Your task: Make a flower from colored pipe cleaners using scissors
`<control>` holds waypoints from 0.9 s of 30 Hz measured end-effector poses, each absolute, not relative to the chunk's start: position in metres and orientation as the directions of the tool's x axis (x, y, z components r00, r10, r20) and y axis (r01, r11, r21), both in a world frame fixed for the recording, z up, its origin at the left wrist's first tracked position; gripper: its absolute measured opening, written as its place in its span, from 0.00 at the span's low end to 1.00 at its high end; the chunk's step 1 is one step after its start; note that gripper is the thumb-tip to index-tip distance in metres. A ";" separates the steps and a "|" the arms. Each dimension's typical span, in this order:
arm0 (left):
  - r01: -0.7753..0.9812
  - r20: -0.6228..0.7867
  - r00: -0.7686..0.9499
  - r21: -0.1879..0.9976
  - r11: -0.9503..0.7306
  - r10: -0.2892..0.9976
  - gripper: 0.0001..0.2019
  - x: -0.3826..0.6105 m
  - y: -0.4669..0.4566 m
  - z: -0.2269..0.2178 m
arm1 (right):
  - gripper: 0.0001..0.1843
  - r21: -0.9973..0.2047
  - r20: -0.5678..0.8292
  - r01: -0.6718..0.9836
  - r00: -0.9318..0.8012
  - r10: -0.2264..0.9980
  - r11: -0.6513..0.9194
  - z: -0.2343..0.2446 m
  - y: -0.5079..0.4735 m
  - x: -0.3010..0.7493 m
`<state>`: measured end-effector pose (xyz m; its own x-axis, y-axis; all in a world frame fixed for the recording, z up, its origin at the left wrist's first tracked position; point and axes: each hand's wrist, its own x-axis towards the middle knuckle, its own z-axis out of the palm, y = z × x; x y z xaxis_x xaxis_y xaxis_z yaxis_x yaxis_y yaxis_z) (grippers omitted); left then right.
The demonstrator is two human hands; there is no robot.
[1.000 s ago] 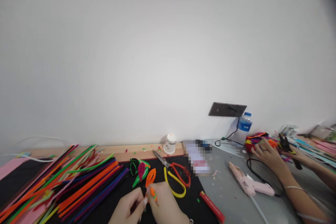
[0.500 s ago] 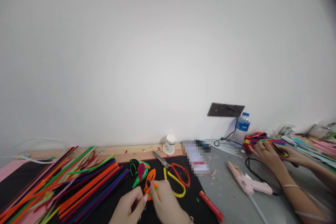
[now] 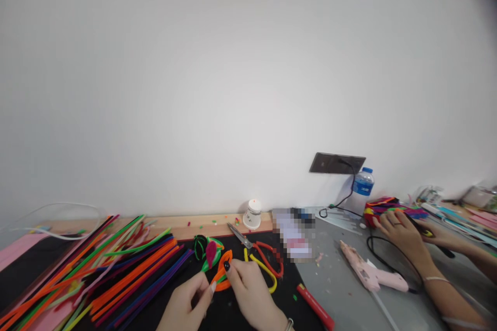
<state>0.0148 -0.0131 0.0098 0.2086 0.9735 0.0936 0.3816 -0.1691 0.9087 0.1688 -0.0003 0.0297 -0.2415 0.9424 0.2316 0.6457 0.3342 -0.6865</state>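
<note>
Near the bottom middle, my left hand pinches the lower end of an orange pipe cleaner bent into loops. My right hand, a dark nail on its thumb or finger, grips the same piece from the right. A bit of green shows within the orange loops. Just beyond my hands lies a green pipe-cleaner shape with a magenta bud. Scissors with one red and one yellow handle rest to the right, partly behind my right hand.
Many coloured pipe cleaners lie at left. A white cup stands by the wall. To the right are a blurred-out phone-like item, a red stick-shaped item, a pink glue gun, a bottle and a co-worker's hands.
My hands have drawn slightly apart, and more of the orange loops shows between them. The whole view has shifted a little. The co-worker's hands stay by the coloured bundle.
</note>
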 end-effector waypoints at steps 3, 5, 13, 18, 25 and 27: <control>0.403 0.097 0.179 0.901 -0.163 0.979 0.17 0.011 -0.011 0.013 | 0.17 -0.699 0.247 0.640 -0.202 0.948 0.319 0.029 0.003 0.170; 0.414 0.090 0.168 0.897 -0.153 0.982 0.17 0.009 -0.010 0.015 | 0.16 -0.695 0.252 0.645 -0.195 0.948 0.317 0.027 0.005 0.171; 0.673 0.155 0.167 0.704 -0.228 0.974 0.15 0.006 -0.013 0.017 | 0.14 -0.693 0.263 0.692 -0.019 0.965 0.202 0.021 0.007 0.173; 0.848 0.143 0.185 0.476 -0.232 0.972 0.08 0.000 -0.014 0.025 | 0.14 -0.710 0.245 0.670 -0.057 0.968 0.220 0.023 0.005 0.172; 0.992 0.212 0.040 0.110 -0.065 0.976 0.14 -0.036 0.005 0.013 | 0.16 -0.730 0.243 0.646 -0.060 0.968 0.223 0.031 0.004 0.173; 0.995 0.158 0.021 0.091 -0.036 0.987 0.13 -0.040 0.007 0.013 | 0.16 -0.731 0.232 0.644 -0.076 0.970 0.226 0.032 0.004 0.173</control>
